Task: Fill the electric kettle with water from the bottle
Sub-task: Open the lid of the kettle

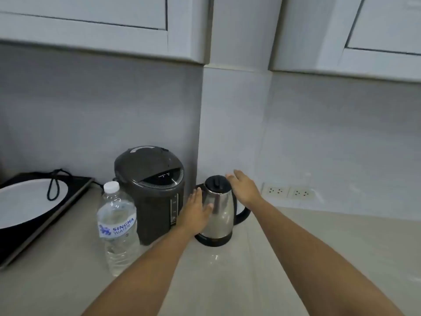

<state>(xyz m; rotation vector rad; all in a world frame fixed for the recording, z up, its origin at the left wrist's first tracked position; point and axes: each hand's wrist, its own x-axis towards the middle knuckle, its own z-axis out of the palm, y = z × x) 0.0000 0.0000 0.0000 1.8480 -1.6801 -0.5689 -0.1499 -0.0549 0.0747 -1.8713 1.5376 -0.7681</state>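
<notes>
We see both hands spread flat, left hand (pixel 196 210) touching the kettle (pixel 219 209) side, right hand (pixel 245 187) by its lid. Capped bottle (pixel 118 226) stands left on the surface (pixel 284 258).

Head view, forward-down onto near countertop (pixel 296 258)

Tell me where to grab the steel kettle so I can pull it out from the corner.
Take the kettle by its black handle, which sticks out on its right; the right hand is nearest. The left side is crowded by the dark water boiler.
</notes>
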